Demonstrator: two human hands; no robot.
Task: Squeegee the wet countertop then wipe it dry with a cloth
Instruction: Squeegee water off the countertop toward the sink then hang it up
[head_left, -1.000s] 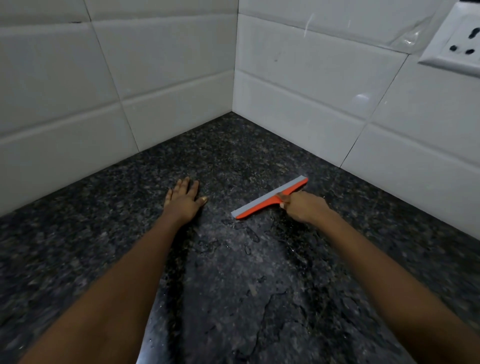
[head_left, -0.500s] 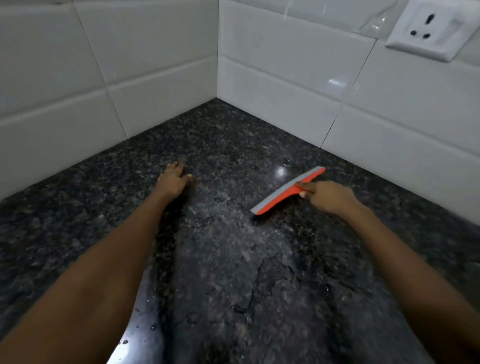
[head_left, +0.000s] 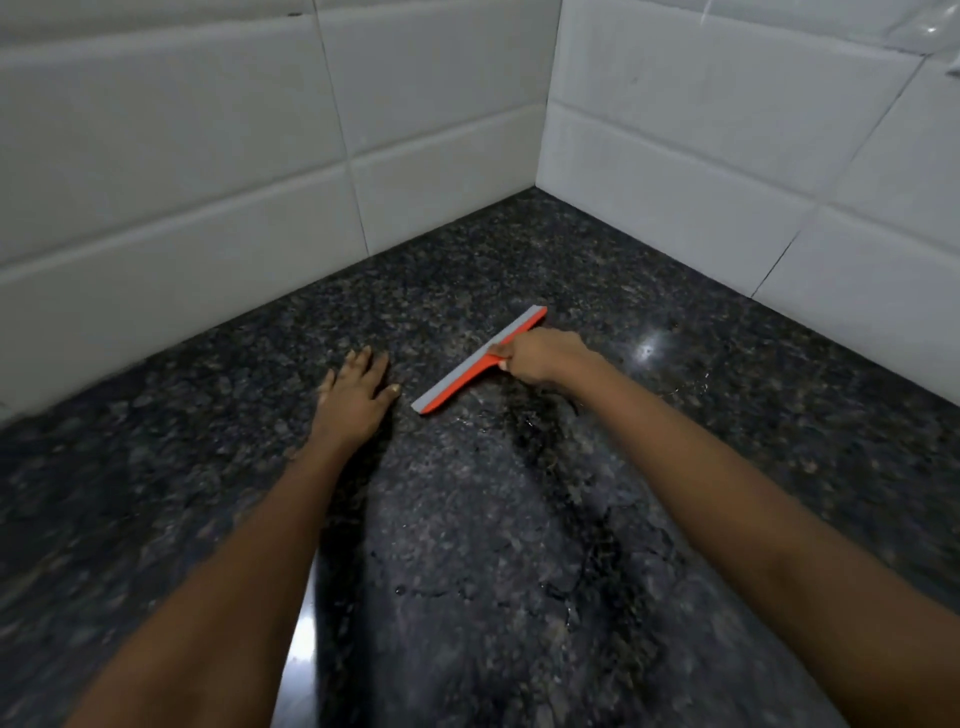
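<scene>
**Squeegee on the desk, gripped in your right hand**

Your right hand (head_left: 540, 356) is curled into a fist around the middle of the squeegee (head_left: 457, 376). The handle is hidden inside your grip, so I cannot say how it is shaped. The squeegee is orange with a grey strip along its far edge, and it lies slantwise on the dark speckled desk (head_left: 156, 493). Its near end points toward your left hand, and its far end points toward the corner where the two tiled walls (head_left: 208, 156) meet. The blade appears to touch the stone along its length, though the blur makes that hard to confirm.

Your left hand (head_left: 358, 392) lies flat on the desk, palm down, with the fingers straight and a little spread, holding nothing. It sits to the left of the squeegee's near end, close beside it but apart. A narrow strip of bare stone shows between your thumb and the orange tip.

On your side of the blade, between your forearms, the desk looks wet. A dark ragged streak (head_left: 550, 447) runs from just below your right hand back toward you, with paler, dull patches on either side. A bright glint (head_left: 649, 347) sits on the stone to the right of your right wrist.
</scene>
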